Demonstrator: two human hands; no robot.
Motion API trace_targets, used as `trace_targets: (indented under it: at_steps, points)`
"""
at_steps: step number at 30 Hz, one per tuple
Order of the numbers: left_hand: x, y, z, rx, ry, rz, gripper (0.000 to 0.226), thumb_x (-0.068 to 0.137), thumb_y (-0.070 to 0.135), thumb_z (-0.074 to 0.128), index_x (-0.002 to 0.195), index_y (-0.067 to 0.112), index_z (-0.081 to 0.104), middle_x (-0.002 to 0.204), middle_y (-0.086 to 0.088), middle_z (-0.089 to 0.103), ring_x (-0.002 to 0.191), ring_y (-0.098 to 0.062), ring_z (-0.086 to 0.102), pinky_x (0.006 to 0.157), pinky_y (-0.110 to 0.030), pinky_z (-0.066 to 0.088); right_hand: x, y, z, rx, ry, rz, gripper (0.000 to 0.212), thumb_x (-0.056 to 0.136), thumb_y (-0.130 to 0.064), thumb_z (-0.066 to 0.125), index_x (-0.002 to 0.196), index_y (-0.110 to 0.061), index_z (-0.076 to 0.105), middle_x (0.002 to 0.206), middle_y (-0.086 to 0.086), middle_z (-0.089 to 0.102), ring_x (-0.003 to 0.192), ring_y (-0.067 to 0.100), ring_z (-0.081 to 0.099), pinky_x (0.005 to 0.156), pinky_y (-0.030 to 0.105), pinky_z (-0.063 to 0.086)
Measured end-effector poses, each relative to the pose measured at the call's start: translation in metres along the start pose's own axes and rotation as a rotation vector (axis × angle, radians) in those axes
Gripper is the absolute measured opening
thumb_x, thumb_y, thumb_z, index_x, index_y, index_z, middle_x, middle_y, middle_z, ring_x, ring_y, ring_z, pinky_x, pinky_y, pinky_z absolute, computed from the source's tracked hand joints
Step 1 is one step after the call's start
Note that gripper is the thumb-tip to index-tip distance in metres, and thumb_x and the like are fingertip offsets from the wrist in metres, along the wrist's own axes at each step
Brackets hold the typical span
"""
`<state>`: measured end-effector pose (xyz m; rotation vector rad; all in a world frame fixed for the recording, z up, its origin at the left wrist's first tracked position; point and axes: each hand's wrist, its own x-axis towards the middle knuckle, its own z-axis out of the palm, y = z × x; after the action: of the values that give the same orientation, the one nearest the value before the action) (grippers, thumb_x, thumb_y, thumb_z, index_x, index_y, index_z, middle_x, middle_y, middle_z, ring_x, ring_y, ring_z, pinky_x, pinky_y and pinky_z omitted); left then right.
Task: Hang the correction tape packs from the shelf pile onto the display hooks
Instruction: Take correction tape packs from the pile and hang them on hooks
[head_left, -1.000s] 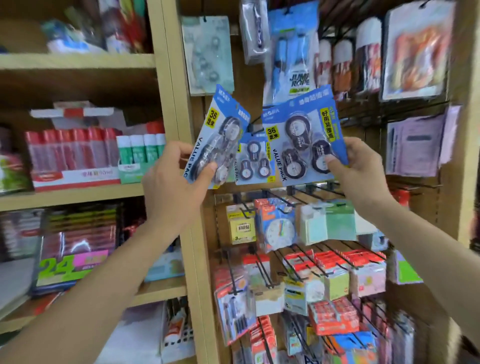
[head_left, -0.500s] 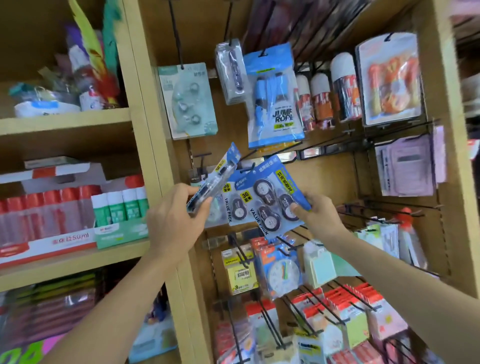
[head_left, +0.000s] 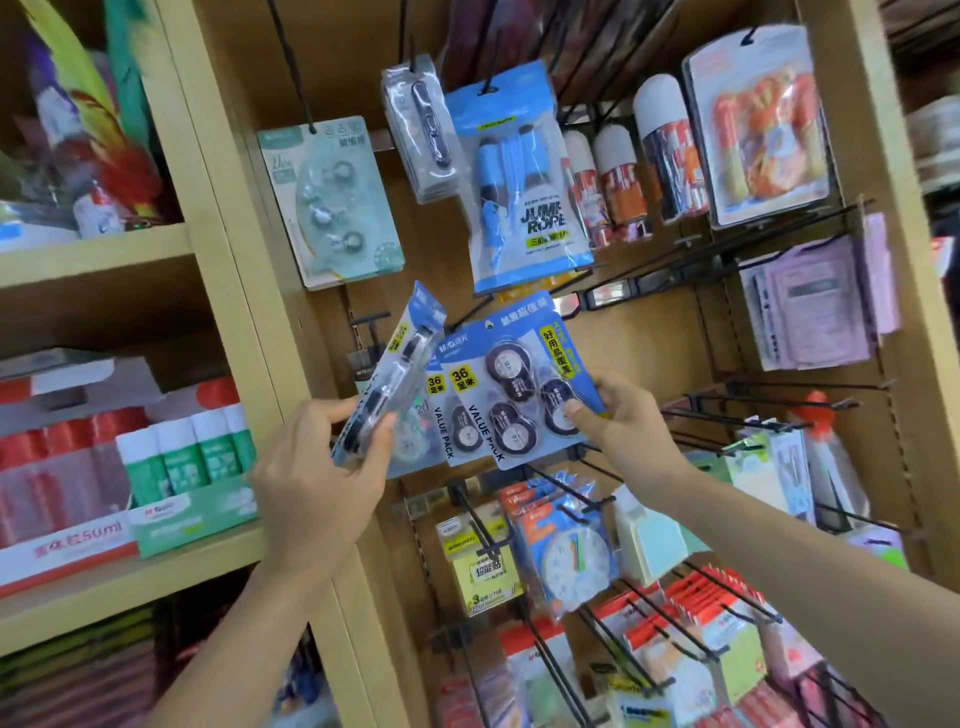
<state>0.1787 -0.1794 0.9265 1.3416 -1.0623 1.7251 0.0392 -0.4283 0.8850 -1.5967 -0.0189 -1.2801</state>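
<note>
Grips one blue correction tape pack (head_left: 387, 384) with the left hand (head_left: 311, 483), thumb on the front, fingers curled behind. Turned almost edge-on, long side running up and tipped to the right, top corner pointing up toward the jump rope pack (head_left: 519, 182). Held just in front of the left edge of the display board (head_left: 649, 338), right beside the wooden post (head_left: 244, 312).

Pinches a second blue pack (head_left: 524, 374) with the right hand (head_left: 628, 431), thumb pressed on the front by the lower right corner. Faces out flat, with three round tapes showing. Long side up and down, top leaning a little to the left. Hole end on top, close to a black hook (head_left: 470, 313) under the jump rope pack; cannot tell if on the hook yet. Overlaps a third pack (head_left: 441, 415) just behind it, between the two held ones.

Above: hanging packs close over the top edges, so little room there. Below: more hooks and a clock pack (head_left: 571, 556), near the bottom edge of the second pack. To the right: bare black hooks (head_left: 769, 401) sticking out, with open room in front of the board. To the left, past the post: glue sticks (head_left: 182, 457) on a shelf.
</note>
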Motion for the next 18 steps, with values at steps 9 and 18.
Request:
trace_targets:
  at_steps: [9, 18]
  points:
    - [0.001, 0.002, -0.001, -0.037, -0.005, -0.025, 0.026, 0.086, 0.029, 0.079, 0.093, 0.007, 0.066, 0.079, -0.003, 0.070, 0.064, -0.014, 0.057, 0.058, -0.019, 0.031, 0.003, 0.015, 0.010, 0.098, -0.049, 0.168, 0.023, 0.098, -0.006, 0.059, 0.120, -0.009, 0.064, 0.110, 0.004, 0.075, 0.099, 0.021, 0.073, 0.085, 0.035, 0.060]
    - [0.000, 0.002, -0.001, -0.040, 0.111, -0.079, 0.028, 0.087, 0.028, 0.080, 0.092, 0.003, 0.068, 0.078, -0.006, 0.072, 0.066, -0.004, 0.048, 0.061, -0.015, 0.030, 0.043, 0.023, 0.021, -0.056, 0.002, 0.255, 0.017, 0.091, -0.016, 0.071, 0.107, -0.016, 0.068, 0.102, 0.011, 0.074, 0.094, 0.033, 0.072, 0.082, 0.053, 0.059]
